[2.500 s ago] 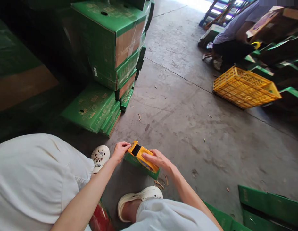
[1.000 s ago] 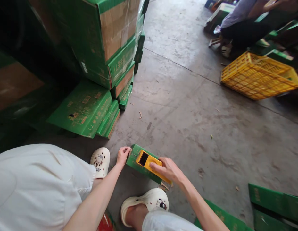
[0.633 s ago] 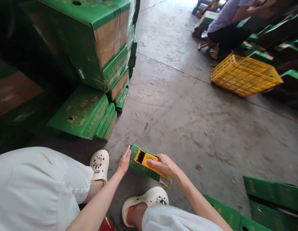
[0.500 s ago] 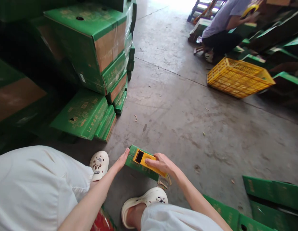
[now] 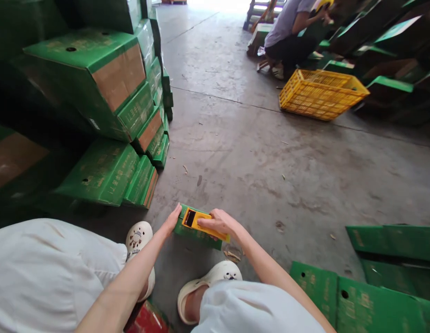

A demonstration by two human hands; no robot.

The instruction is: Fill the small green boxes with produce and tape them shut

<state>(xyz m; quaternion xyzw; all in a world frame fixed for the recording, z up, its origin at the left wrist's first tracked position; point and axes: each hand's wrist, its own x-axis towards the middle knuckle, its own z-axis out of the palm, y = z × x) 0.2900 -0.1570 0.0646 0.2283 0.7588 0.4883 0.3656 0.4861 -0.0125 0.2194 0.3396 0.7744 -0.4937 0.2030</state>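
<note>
A small green carton [image 5: 197, 238] lies on the concrete floor in front of my feet. My right hand [image 5: 217, 222] is wrapped round a yellow hand-held tool [image 5: 201, 221] with a dark patch at its front end. The tool rests along the carton's top, its front end close to my left hand. At the carton's left end, my left hand [image 5: 172, 218] presses with its fingers stretched out and together. What the underside of the tool touches is hidden.
Stacked green cartons [image 5: 107, 83] rise on the left. Flat green cardboard [image 5: 377, 303] lies at the lower right. Further off stand a yellow plastic crate [image 5: 315, 99] and a squatting person [image 5: 287, 39]. A red object [image 5: 147, 319] sits below my left arm.
My view has turned, so the cartons and crate appear further left. The yellow tool sits slightly nearer the carton's left end. Both hands keep their hold.
</note>
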